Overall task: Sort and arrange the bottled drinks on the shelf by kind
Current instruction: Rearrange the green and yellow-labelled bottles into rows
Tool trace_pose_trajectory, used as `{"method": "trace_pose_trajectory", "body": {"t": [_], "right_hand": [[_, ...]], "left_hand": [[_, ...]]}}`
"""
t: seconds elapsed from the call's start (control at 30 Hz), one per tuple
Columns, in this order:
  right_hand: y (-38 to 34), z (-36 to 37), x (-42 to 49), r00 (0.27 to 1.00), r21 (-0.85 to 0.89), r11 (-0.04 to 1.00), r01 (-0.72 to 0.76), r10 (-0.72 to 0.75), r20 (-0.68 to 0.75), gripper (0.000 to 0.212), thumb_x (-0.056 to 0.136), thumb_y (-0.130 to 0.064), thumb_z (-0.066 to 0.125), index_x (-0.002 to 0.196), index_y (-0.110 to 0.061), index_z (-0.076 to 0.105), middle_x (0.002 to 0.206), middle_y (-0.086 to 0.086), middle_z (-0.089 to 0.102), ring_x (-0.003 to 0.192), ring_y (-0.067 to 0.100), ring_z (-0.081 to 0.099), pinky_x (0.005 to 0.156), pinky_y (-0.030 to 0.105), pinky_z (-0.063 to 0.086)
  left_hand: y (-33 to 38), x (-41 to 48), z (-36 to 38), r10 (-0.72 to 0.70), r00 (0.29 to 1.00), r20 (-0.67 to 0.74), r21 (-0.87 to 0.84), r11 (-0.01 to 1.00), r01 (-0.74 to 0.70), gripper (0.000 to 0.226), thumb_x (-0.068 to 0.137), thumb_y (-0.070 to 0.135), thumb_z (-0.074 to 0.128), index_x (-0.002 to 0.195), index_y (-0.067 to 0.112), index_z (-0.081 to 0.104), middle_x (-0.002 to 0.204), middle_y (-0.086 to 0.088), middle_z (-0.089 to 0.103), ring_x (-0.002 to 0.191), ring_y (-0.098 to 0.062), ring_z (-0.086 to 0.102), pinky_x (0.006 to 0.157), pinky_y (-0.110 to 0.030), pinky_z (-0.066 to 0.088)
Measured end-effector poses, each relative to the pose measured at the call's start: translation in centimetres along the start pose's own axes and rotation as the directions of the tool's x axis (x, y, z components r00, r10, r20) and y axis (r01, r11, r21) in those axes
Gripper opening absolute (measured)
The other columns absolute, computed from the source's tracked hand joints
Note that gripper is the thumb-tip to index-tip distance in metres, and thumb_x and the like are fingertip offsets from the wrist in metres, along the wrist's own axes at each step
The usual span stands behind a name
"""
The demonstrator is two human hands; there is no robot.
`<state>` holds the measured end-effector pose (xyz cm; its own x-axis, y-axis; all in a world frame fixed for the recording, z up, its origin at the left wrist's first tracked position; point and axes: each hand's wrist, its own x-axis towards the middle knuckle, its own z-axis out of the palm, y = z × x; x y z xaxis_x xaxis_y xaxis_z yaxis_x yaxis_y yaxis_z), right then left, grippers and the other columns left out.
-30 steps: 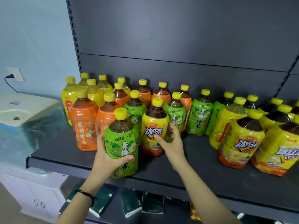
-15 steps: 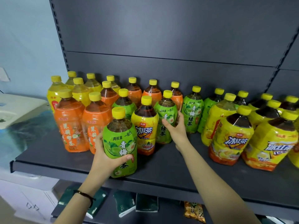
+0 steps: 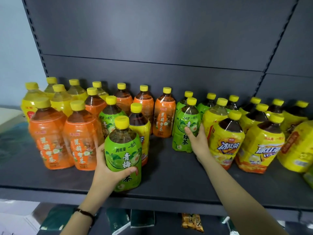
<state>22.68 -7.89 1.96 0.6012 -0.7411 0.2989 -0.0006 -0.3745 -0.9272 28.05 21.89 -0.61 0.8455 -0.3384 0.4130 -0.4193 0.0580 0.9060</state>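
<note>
Nearest the camera, the left hand (image 3: 108,168) was wrapped round a green-labelled plastic tea bottle with a yellow cap (image 3: 123,155), fingers closed on its label, the bottle standing at the front of the dark grey metal shelf (image 3: 169,184). Further in, the right hand (image 3: 197,139) gripped a second green-labelled bottle (image 3: 185,126) beside the yellow-labelled iced-tea bottles (image 3: 227,138). The step in hand looked like gathering the green kind together; the next move would likely call for carrying the front bottle rightward across the open gap without knocking its neighbours. Behind the front bottle a lone yellow-labelled bottle (image 3: 140,122) and another green one (image 3: 110,119) stood among the orange-labelled bottles (image 3: 49,138), so that side was not yet sorted.
</note>
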Motion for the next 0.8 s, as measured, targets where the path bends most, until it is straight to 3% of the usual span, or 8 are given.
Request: {"method": "trace_pose_trajectory", "body": {"t": [0.17, 0.27, 0.37, 0.47, 0.53, 0.67, 0.73, 0.8], "right_hand": [[-0.4, -0.2, -0.9, 0.999, -0.043, 0.998, -0.042, 0.044, 0.032, 0.076, 0.093, -0.033, 0.056, 0.15, -0.014, 0.01, 0.151, 0.005, 0.032, 0.138, 0.024, 0.034, 0.102, 0.025, 0.029], [-0.7, -0.2, -4.0, 1.0, -0.101, 0.995, -0.006, 0.003, -0.026, 0.066, 0.095, -0.034, 0.052, 0.15, -0.016, 0.02, 0.149, 0.005, 0.038, 0.137, 0.024, 0.037, 0.107, 0.028, 0.031], [-1.6, -0.3, -8.2, 0.998, 0.05, 0.999, 0.022, -0.025, 0.052, 0.064, 0.092, -0.04, 0.055, 0.147, -0.023, 0.029, 0.146, -0.003, 0.042, 0.13, 0.01, 0.043, 0.101, 0.016, 0.034], [-2.8, -0.7, -11.8, 0.943, 0.228, 0.974, 0.009, -0.085, 0.323, 0.086, 0.071, -0.07, 0.06, 0.143, -0.031, 0.032, 0.139, -0.009, 0.046, 0.118, -0.008, 0.049, 0.09, 0.005, 0.04], [-2.9, -0.3, -13.0, 0.896, 0.217, 0.976, 0.015, -0.109, 0.43, 0.089, 0.062, -0.073, 0.067, 0.138, -0.041, 0.033, 0.136, -0.015, 0.047, 0.121, -0.007, 0.048, 0.095, 0.01, 0.041], [-2.0, 0.1, -13.8, 0.964, 0.241, 0.971, 0.0, -0.064, 0.259, 0.081, 0.063, -0.061, 0.076, 0.133, -0.043, 0.038, 0.135, -0.013, 0.051, 0.125, 0.004, 0.05, 0.106, 0.035, 0.044], [-1.5, -0.5, -13.9, 0.984, 0.199, 0.98, 0.01, -0.045, 0.173, 0.09, 0.062, -0.069, 0.071, 0.138, -0.038, 0.036, 0.138, -0.013, 0.048, 0.128, 0.007, 0.047, 0.107, 0.043, 0.042], [-1.1, -1.2, -13.6, 0.994, 0.139, 0.99, 0.025, -0.04, 0.103, 0.085, 0.066, -0.069, 0.068, 0.138, -0.037, 0.037, 0.138, -0.016, 0.046, 0.129, 0.006, 0.044, 0.109, 0.041, 0.039]], "left_hand": [[0.3, -0.4, 1.6, -0.006, 0.999, 0.05, -0.037, 0.999, 0.008, 0.1, 0.025, 0.07, 0.083, 0.112, 0.057, 0.035, 0.121, 0.011, 0.053, 0.109, -0.002, 0.056, 0.089, -0.025, 0.046], [0.8, -1.0, 3.2, -0.012, 0.996, 0.09, -0.08, 0.997, 0.019, 0.103, 0.03, 0.073, 0.081, 0.118, 0.051, 0.033, 0.121, 0.013, 0.055, 0.107, 0.005, 0.057, 0.087, -0.021, 0.048], [1.0, -1.7, 5.1, -0.012, 0.996, 0.091, -0.092, 0.996, 0.02, 0.097, 0.042, 0.079, 0.073, 0.123, 0.051, 0.026, 0.128, 0.012, 0.048, 0.112, 0.01, 0.052, 0.089, -0.009, 0.044], [0.5, -2.0, 6.9, 0.013, 0.997, 0.071, -0.057, 0.998, -0.009, 0.081, 0.06, 0.078, 0.064, 0.127, 0.059, 0.02, 0.139, 0.002, 0.038, 0.131, -0.011, 0.041, 0.109, -0.037, 0.037], [0.6, -2.3, 7.8, 0.048, 0.994, 0.1, -0.057, 0.997, -0.042, 0.07, 0.071, 0.079, 0.052, 0.129, 0.06, 0.018, 0.141, 0.008, 0.033, 0.135, -0.009, 0.033, 0.112, -0.041, 0.031], [1.2, -2.4, 9.1, 0.051, 0.978, 0.201, 0.068, 0.996, -0.066, 0.072, 0.072, 0.088, 0.027, 0.135, 0.059, 0.008, 0.137, 0.038, 0.019, 0.132, 0.015, 0.008, 0.114, -0.031, 0.013], [1.4, -2.1, 9.1, 0.108, 0.977, 0.186, 0.188, 0.972, -0.143, 0.073, 0.078, 0.084, 0.017, 0.143, 0.05, 0.016, 0.133, 0.026, 0.026, 0.128, 0.008, 0.014, 0.114, -0.034, 0.013], [1.5, -1.5, 8.5, 0.226, 0.971, 0.077, 0.288, 0.927, -0.239, 0.066, 0.088, 0.072, 0.022, 0.144, 0.039, 0.031, 0.123, 0.021, 0.027, 0.121, 0.002, 0.021, 0.108, -0.027, 0.017]]}}
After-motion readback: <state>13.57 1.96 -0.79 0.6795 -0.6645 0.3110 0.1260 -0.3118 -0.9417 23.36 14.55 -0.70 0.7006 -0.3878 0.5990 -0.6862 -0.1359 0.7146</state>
